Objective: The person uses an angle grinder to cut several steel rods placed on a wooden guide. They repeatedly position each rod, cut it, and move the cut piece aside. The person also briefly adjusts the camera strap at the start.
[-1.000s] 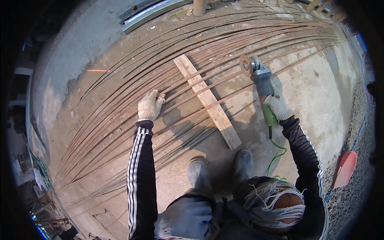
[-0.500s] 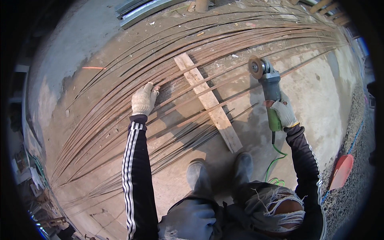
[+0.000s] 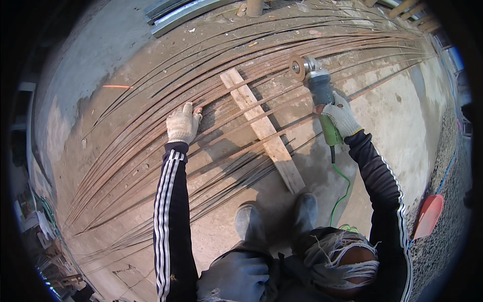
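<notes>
Long, rusty steel bars (image 3: 133, 126) lie fanned across the ground, several of them passing over a wooden plank (image 3: 275, 145). In its knitted glove, my left hand (image 3: 183, 124) is closed on a bar left of the plank; the palm side is hidden. My right hand (image 3: 343, 115), gloved with bare fingertips, grips an angle grinder (image 3: 320, 90) with a green rear handle. The grinder's brown cutting disc (image 3: 297, 68) is above the bars, right of the plank's far end. Whether it touches one I cannot tell.
A green cord (image 3: 344, 194) runs from the grinder toward my legs. Thinner bars (image 3: 241, 173) lie near my boots (image 3: 248, 221). Metal channels (image 3: 183, 16) rest at the far left. On the right, a red scoop-like piece (image 3: 430, 214) lies by gravel (image 3: 445, 236).
My right hand has carried the grinder to the left and slightly farther away, bringing its disc nearer the plank. The left hand has barely moved.
</notes>
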`<state>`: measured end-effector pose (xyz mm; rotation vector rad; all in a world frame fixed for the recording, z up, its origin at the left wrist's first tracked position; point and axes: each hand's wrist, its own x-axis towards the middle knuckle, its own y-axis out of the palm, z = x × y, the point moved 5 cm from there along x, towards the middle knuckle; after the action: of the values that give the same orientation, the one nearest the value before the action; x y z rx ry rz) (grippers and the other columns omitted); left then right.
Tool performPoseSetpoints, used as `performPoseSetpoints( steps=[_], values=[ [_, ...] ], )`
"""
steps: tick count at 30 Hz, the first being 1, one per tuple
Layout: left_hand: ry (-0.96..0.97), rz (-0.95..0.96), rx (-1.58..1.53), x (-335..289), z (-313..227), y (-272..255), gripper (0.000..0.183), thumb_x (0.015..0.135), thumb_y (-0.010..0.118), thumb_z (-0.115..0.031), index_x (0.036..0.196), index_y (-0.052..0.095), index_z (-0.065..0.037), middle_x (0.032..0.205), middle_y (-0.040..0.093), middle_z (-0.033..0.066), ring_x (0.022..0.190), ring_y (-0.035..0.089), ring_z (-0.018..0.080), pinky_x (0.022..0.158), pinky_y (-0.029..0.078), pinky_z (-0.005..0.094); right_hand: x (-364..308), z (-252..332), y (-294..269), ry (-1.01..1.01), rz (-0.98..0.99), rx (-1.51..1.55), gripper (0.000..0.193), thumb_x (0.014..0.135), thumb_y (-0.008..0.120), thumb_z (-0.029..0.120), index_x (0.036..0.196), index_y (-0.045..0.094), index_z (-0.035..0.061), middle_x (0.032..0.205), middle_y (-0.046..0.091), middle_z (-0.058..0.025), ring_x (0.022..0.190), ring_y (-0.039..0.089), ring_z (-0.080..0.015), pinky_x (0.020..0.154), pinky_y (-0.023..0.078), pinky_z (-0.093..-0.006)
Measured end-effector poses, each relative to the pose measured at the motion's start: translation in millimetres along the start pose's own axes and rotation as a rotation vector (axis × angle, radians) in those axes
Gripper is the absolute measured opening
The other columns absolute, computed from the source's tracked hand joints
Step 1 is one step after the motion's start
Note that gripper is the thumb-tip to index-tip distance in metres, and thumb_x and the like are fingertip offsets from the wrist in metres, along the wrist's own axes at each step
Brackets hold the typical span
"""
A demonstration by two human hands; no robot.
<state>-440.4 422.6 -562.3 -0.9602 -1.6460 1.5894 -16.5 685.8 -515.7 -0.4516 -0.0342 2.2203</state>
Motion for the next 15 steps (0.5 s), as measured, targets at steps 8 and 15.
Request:
performPoseSetpoints(
  steps=[8, 15],
  values=[
    [-0.021, 0.024, -0.015, -0.4, -4.9, -9.0, 0.049, 0.107, 0.055, -0.054, 0.121, 0.066, -0.008, 0.112, 0.075, 0.0194, 0.104, 0.073, 0.0378, 0.088, 0.055, 0.0526, 34.2, 19.8, 28.7, -0.01, 0.094, -0.118, 0.031, 0.094, 0.07, 0.018, 0.12, 0.063, 0.0018, 0.1, 0.072, -0.006, 0.089, 0.067, -0.0147, 0.083, 0.055, -0.0294],
    [-0.006, -0.006, -0.06, -1.9, -6.1, -14.0, 0.047, 0.106, 0.059, -0.051, 0.115, 0.066, -0.006, 0.106, 0.075, 0.0208, 0.098, 0.073, 0.0399, 0.083, 0.057, 0.0521, 52.0, 17.5, 33.5, -0.081, 0.061, -0.356, 0.041, 0.091, 0.075, 0.025, 0.121, 0.065, -0.0011, 0.103, 0.073, -0.0115, 0.09, 0.066, -0.0181, 0.079, 0.053, -0.0322]
  ],
)
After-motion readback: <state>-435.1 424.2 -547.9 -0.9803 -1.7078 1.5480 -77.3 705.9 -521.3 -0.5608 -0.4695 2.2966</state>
